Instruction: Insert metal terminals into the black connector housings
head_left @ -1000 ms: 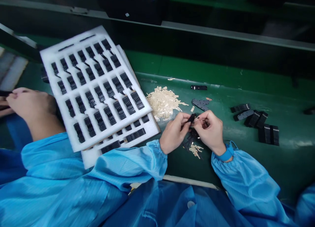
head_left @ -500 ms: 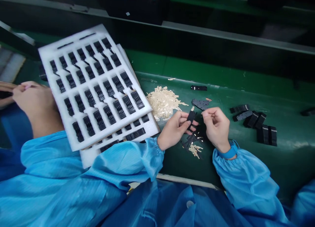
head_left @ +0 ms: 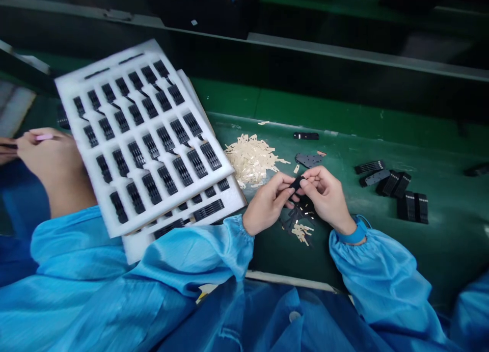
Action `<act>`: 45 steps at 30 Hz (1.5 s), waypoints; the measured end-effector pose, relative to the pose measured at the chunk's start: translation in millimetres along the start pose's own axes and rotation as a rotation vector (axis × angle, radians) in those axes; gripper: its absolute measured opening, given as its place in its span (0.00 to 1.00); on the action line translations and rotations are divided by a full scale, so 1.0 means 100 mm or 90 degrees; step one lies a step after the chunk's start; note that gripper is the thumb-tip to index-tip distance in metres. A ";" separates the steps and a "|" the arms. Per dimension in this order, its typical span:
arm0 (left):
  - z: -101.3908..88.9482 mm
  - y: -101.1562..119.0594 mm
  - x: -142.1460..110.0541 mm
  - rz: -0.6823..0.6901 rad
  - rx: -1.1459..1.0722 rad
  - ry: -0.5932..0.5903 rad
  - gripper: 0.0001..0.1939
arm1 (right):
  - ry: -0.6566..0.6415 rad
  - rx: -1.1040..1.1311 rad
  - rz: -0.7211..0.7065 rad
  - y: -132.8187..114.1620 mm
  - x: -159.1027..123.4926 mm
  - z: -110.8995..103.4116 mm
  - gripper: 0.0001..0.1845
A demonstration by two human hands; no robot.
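Note:
My left hand (head_left: 267,201) pinches a small black flat part (head_left: 297,182) between thumb and fingers. My right hand (head_left: 325,195) meets it from the right, its fingertips closed on the same part. Both hands hover over the green bench (head_left: 382,250). Beneath them lie a few small black parts (head_left: 294,215) and several cream tabs (head_left: 302,232). A heap of cream tabs (head_left: 250,158) sits just left of my hands.
White foam trays (head_left: 141,138) filled with rows of black parts are stacked at left. A co-worker's hand (head_left: 53,163) shows at far left. Black parts (head_left: 401,191) lie at right, with more (head_left: 308,159) beyond my hands. A grey rail (head_left: 344,54) runs along the back.
My right hand, which had drawn away from the part half a second ago, has come back and closed on it together with my left hand.

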State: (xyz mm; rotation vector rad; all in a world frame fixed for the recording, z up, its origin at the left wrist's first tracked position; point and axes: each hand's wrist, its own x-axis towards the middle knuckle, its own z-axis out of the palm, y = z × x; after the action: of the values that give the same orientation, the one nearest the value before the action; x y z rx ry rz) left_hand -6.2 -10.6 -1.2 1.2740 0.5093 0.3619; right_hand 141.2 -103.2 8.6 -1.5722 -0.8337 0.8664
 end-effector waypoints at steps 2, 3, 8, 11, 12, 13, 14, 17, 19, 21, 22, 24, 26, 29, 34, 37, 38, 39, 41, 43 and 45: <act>-0.02 0.04 0.01 -0.016 -0.029 -0.015 0.12 | -0.047 0.045 0.004 -0.03 0.01 -0.03 0.13; -0.02 0.05 0.01 -0.027 -0.050 -0.026 0.13 | -0.066 0.066 0.003 -0.04 0.01 -0.04 0.13; -0.04 0.12 0.02 -0.108 -0.186 -0.063 0.19 | -0.127 0.141 -0.019 -0.05 0.01 -0.07 0.11; -0.04 0.17 0.01 -0.164 -0.273 -0.074 0.17 | -0.132 0.149 -0.017 -0.03 -0.01 -0.08 0.11; -0.04 0.19 0.00 -0.179 -0.296 -0.077 0.17 | -0.130 0.154 -0.016 -0.02 -0.01 -0.08 0.11; -0.04 0.21 0.00 -0.192 -0.316 -0.080 0.17 | -0.129 0.160 -0.017 -0.01 -0.02 -0.08 0.12; -0.05 0.23 0.00 -0.206 -0.335 -0.083 0.17 | -0.126 0.165 -0.022 0.00 -0.02 -0.08 0.12; -0.06 0.26 0.00 -0.252 -0.386 -0.097 0.17 | -0.097 0.156 -0.048 0.01 -0.03 -0.06 0.13; -0.07 0.26 0.00 -0.282 -0.418 -0.114 0.17 | -0.082 0.150 -0.049 0.02 -0.03 -0.05 0.12; -0.08 0.25 0.00 -0.296 -0.443 -0.127 0.17 | -0.097 0.162 -0.031 0.03 -0.04 -0.04 0.12; -0.08 0.24 0.00 -0.296 -0.451 -0.129 0.17 | -0.111 0.173 -0.024 0.04 -0.04 -0.04 0.12; -0.08 0.23 0.00 -0.288 -0.454 -0.126 0.16 | -0.125 0.184 -0.023 0.05 -0.04 -0.03 0.12; -0.08 0.24 0.00 -0.280 -0.444 -0.116 0.16 | -0.108 0.169 -0.030 0.04 -0.05 -0.02 0.13; -0.07 0.25 0.00 -0.277 -0.427 -0.096 0.16 | -0.092 0.127 -0.022 0.02 -0.04 -0.01 0.15; -0.08 0.28 0.01 -0.271 -0.422 -0.082 0.16 | -0.114 0.091 -0.040 -0.03 -0.02 -0.06 0.14; -0.08 0.27 0.01 -0.261 -0.412 -0.083 0.15 | -0.012 0.059 -0.073 -0.05 -0.02 -0.10 0.13; -0.08 0.26 0.01 -0.260 -0.406 -0.085 0.15 | 0.018 0.044 -0.078 -0.06 -0.02 -0.11 0.14; -0.08 0.26 0.01 -0.259 -0.401 -0.088 0.15 | 0.033 0.029 -0.076 -0.06 -0.02 -0.11 0.14; -0.07 0.25 0.00 -0.261 -0.391 -0.092 0.14 | 0.033 0.005 -0.058 -0.06 -0.02 -0.12 0.15; -0.07 0.24 0.00 -0.267 -0.385 -0.092 0.15 | 0.021 -0.007 -0.038 -0.05 -0.02 -0.13 0.16; -0.07 0.23 0.01 -0.275 -0.380 -0.092 0.16 | 0.014 -0.013 -0.030 -0.03 -0.02 -0.14 0.18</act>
State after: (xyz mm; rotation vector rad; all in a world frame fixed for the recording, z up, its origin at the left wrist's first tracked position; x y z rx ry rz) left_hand -9.0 1.4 19.8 0.5847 0.4892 0.0441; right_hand 152.4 -110.8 13.7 -1.5706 -0.8626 0.8071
